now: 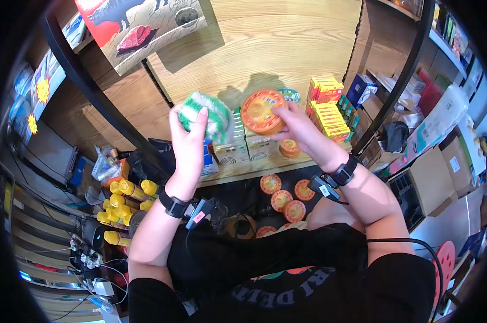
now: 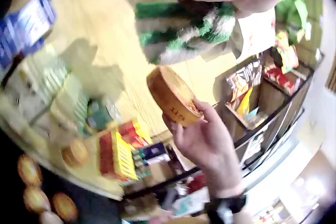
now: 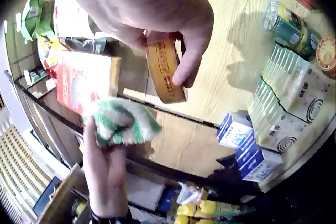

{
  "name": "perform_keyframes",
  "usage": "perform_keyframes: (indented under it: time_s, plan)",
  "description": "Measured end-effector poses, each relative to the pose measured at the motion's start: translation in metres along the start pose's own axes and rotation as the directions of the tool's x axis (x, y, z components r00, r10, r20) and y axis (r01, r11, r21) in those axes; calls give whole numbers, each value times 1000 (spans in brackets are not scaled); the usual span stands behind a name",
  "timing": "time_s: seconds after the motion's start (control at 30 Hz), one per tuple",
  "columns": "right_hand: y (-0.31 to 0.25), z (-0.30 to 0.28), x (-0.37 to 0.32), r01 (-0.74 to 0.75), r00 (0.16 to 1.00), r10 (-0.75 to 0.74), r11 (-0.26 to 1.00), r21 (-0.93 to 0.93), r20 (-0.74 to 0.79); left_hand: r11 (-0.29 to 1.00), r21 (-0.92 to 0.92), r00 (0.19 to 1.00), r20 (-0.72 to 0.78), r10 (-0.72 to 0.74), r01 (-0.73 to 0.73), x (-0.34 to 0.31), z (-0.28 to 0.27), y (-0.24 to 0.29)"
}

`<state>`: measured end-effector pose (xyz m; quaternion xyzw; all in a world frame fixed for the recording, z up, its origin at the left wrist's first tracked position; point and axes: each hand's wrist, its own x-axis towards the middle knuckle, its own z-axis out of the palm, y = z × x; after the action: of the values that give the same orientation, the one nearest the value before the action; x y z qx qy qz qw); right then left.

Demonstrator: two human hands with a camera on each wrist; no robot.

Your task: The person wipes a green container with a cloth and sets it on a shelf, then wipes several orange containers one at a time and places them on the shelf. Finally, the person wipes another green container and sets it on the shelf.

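My left hand grips a green and white striped cloth, its thumb pressed across the front. To the right, my right hand pinches a round orange tin by its edge, the printed lid toward me. Both are raised over the shelf, the cloth a short way left of the tin. The tin's side shows printed lettering in the right wrist view, where the thumb lies along the tin. In the left wrist view the cloth hangs near the tin.
Pale green boxes stand along the shelf, with yellow and red boxes to the right. Below lie several more round orange tins. Yellow bottles crowd the lower left. Black uprights frame the shelf, and an open carton sits at right.
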<state>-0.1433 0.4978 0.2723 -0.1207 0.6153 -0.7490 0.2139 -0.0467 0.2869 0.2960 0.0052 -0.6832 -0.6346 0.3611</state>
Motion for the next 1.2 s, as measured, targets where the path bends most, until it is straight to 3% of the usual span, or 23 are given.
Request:
perform_keyframes:
  time_s: [0.03,0.07,0.1,0.17,0.2,0.3,0.37,0.5,0.57,0.6,0.63,0.67,0.7,0.73,0.77,0.83,0.93,1.03,1.07,1.1,1.13,1.17,1.2]
  plan:
    - [4,5,-1,-46,999,46,998,-46,-6,934,286,975,-1,224,-214,-2,2,10]
    - [13,9,1,-68,996,70,997,-44,53,720,484,850,107,516,-498,-3,1,5]
    - [14,13,-2,-93,986,89,996,18,142,528,441,675,305,672,-725,-6,4,13]
    - [12,20,-10,-159,941,111,979,129,319,298,267,394,736,551,-917,-11,0,8]
    - [16,21,-6,-104,942,33,975,197,333,336,223,344,865,364,-915,-12,4,10]
    - [12,14,-7,-107,956,60,982,153,287,313,269,388,817,427,-911,-8,6,5]
    - [7,13,-6,-98,964,66,988,115,258,358,373,508,733,452,-856,1,1,-5]
    - [6,9,-3,-11,970,8,1000,9,241,554,575,796,378,473,-602,17,-14,-40]
    - [12,3,4,148,956,-130,988,-48,263,903,413,993,64,101,-119,20,-22,-71]
    - [12,4,2,313,921,-266,941,-131,285,971,-79,973,74,-219,224,19,-23,-79]
    - [8,0,-3,545,835,-430,733,-407,343,822,-319,882,147,-448,471,13,-17,-71]
    - [-16,3,-21,523,851,-351,620,-585,389,622,-332,705,315,-636,709,15,-32,-94]
    - [-6,2,-14,699,702,-546,408,-587,457,490,-336,589,342,-732,804,13,-35,-108]
    - [-12,2,-17,798,504,-660,111,-592,557,423,-360,538,330,-776,832,5,-24,-97]
    - [-15,2,-18,812,463,-641,30,-583,612,425,-365,545,344,-765,828,-2,-14,-91]
    - [-16,3,-19,792,454,-577,-87,-605,678,443,-291,530,453,-717,848,-9,3,-60]
    - [-8,2,-10,647,439,-637,-265,-715,634,476,-176,487,549,-679,862,-7,7,-49]
    - [-9,-8,-8,487,678,-518,-215,-847,522,728,-121,703,402,-586,675,-10,10,-33]
    - [-11,-11,-10,479,701,-496,-206,-853,513,831,-180,832,312,-459,526,-13,20,-23]
    - [-10,-15,-9,469,726,-464,-206,-859,508,938,-60,923,213,-321,341,-10,18,-33]
    - [-6,-17,-6,470,749,-427,-196,-861,506,986,168,984,172,-37,8,-5,16,-43]
    - [2,-14,-4,482,772,-383,-170,-860,508,863,405,949,211,234,-302,-1,7,-48]
    - [7,-12,-4,519,750,-375,-177,-836,545,757,459,882,318,348,-464,-3,5,-36]
